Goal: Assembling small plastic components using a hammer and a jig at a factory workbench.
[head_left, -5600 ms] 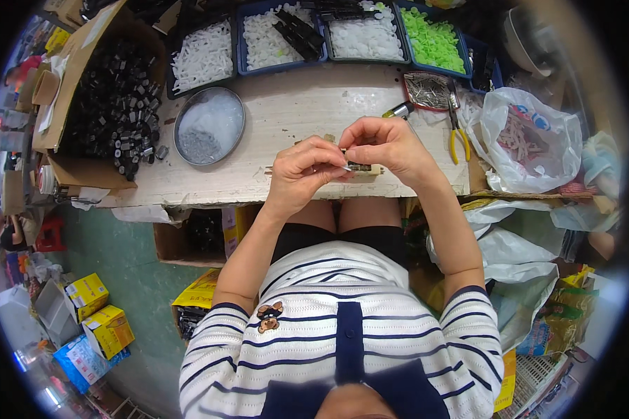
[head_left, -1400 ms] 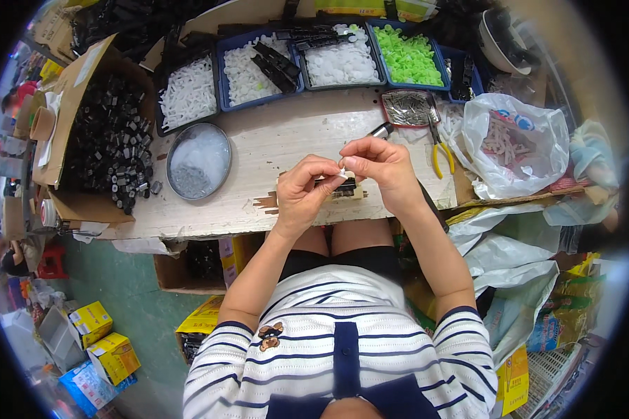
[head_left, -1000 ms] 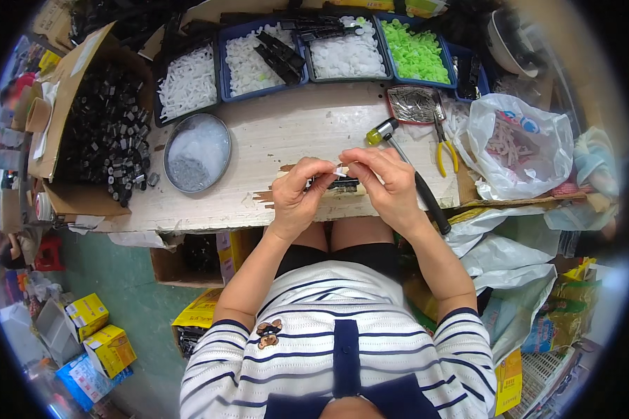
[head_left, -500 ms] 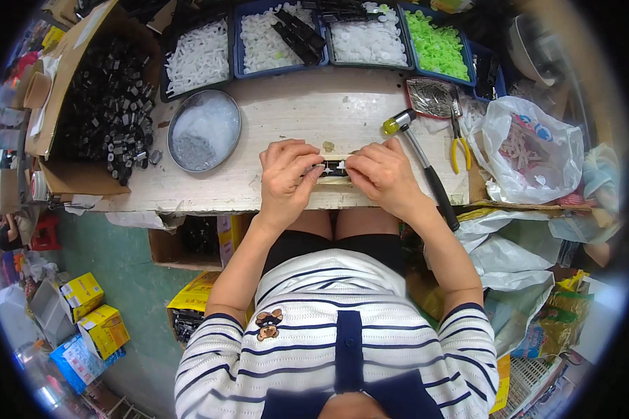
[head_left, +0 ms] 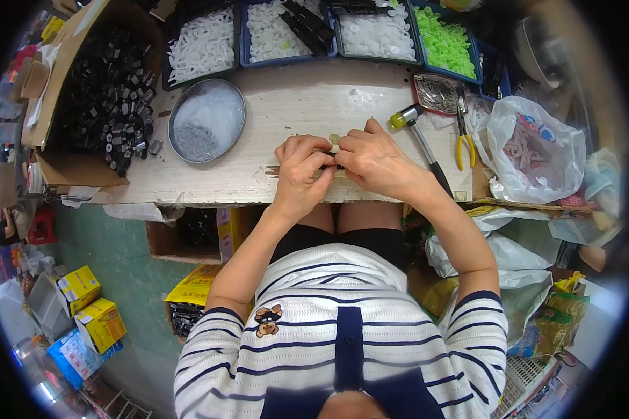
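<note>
The left hand (head_left: 302, 173) pinches the dark part (head_left: 333, 154) near the front edge of the surface (head_left: 293, 98); the right hand (head_left: 375, 163) bunches over it, its grip hidden. Both have just closed in, covering small white pieces, which suggests pressing. Beyond, a round dish (head_left: 213, 160) holds pale bits (head_left: 206, 119), a carton (head_left: 70, 171) black parts (head_left: 119, 105); farther, trays (head_left: 286, 62) hold white rods (head_left: 203, 49) and green pieces (head_left: 444, 45).

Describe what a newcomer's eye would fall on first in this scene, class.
Probably the bright green pieces, heaped in a blue tray at the back right of the bench. Next come the cardboard box of dark parts at the left and, near the front edge, the left hand and right hand close together at a small dark piece their fingers mostly hide.
</note>
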Demonstrator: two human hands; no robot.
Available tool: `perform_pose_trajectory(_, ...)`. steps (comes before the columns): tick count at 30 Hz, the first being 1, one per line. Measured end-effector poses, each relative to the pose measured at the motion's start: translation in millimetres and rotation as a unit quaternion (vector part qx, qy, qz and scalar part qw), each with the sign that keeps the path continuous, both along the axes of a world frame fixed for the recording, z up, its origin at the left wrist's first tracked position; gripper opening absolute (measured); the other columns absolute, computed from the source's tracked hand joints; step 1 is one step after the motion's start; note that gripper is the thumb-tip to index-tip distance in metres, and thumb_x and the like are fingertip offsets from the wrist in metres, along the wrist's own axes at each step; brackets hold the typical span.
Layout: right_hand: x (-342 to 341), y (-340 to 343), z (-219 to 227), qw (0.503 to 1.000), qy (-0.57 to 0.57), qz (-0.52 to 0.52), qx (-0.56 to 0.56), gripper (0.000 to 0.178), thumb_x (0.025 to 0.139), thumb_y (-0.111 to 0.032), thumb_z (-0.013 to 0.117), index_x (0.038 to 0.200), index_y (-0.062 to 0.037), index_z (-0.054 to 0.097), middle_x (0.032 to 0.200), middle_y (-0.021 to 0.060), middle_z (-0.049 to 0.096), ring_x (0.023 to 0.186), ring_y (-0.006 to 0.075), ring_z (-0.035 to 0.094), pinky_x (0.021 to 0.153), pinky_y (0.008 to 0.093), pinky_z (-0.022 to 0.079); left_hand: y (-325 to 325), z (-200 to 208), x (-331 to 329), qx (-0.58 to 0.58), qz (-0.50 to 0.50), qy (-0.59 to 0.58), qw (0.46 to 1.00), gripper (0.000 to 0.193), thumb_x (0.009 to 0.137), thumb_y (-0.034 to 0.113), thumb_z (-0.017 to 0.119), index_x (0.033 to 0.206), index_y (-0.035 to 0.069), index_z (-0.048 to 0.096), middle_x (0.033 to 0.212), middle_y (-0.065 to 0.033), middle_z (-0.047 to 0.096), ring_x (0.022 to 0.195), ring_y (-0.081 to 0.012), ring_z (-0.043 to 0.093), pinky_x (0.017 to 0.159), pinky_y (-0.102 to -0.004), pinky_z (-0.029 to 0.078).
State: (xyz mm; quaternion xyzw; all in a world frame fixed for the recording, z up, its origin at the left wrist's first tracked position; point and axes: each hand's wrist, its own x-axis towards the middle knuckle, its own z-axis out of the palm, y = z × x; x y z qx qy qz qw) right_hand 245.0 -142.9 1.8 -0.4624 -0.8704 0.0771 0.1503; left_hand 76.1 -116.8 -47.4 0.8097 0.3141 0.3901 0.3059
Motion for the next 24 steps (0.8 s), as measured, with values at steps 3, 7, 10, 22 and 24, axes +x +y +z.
perform_pose_trajectory(3,3,4,4,0.999,-0.012,0.014,-0.042,0.007,0.068,-0.008,0.064,0.072,-0.0071,0.058,0.072,0.0038,0.052,0.073,0.0203,0.054,0.069,0.0334,0.036,-1,3,0,-0.007,-0.006,0.002,1.000,0.009,0.065,0.003,0.065,0.071,0.006,0.059,0.091,-0.0027,0.057,0.092,-0.0214,0.049,0.082,-0.0346,0.030)
perform_pose_trajectory(7,15,-8,10,0.996,0.054,-0.033,-0.066,0.004,0.071,-0.007,0.063,0.074,-0.0055,0.060,0.069,0.0056,0.051,0.071,0.0188,0.054,0.067,0.0335,0.037,1,5,2,-0.004,-0.013,0.015,1.000,0.009,0.066,0.003,0.064,0.072,0.006,0.059,0.091,-0.0025,0.057,0.093,-0.0211,0.049,0.083,-0.0347,0.030)
perform_pose_trajectory(10,3,-36,78,0.900,0.406,-0.063,-0.145,0.005,0.073,-0.005,0.063,0.073,-0.0029,0.058,0.069,0.0072,0.050,0.068,0.0184,0.051,0.059,0.0324,0.041,1,8,3,-0.017,-0.025,0.023,0.999,0.009,0.066,0.004,0.064,0.073,0.007,0.059,0.092,-0.0024,0.057,0.094,-0.0211,0.049,0.083,-0.0350,0.030)
perform_pose_trajectory(22,-42,-68,162,0.407,0.822,0.244,-0.316,0.032,0.093,-0.026,0.044,0.075,0.0001,0.051,0.072,0.0125,0.050,0.066,0.0222,0.050,0.070,0.0441,0.051,0,8,2,0.007,-0.015,0.061,0.998,0.012,0.068,0.008,0.067,0.077,0.008,0.060,0.095,-0.0027,0.059,0.095,-0.0212,0.049,0.083,-0.0338,0.031)
perform_pose_trajectory(24,-39,-66,159,0.389,0.827,0.253,-0.317,0.033,0.093,-0.027,0.043,0.075,-0.0001,0.051,0.073,0.0126,0.050,0.066,0.0223,0.050,0.070,0.0437,0.051,0,8,3,0.005,-0.016,0.055,0.998,0.012,0.067,0.008,0.066,0.077,0.008,0.060,0.095,-0.0030,0.058,0.095,-0.0215,0.048,0.083,-0.0345,0.029)
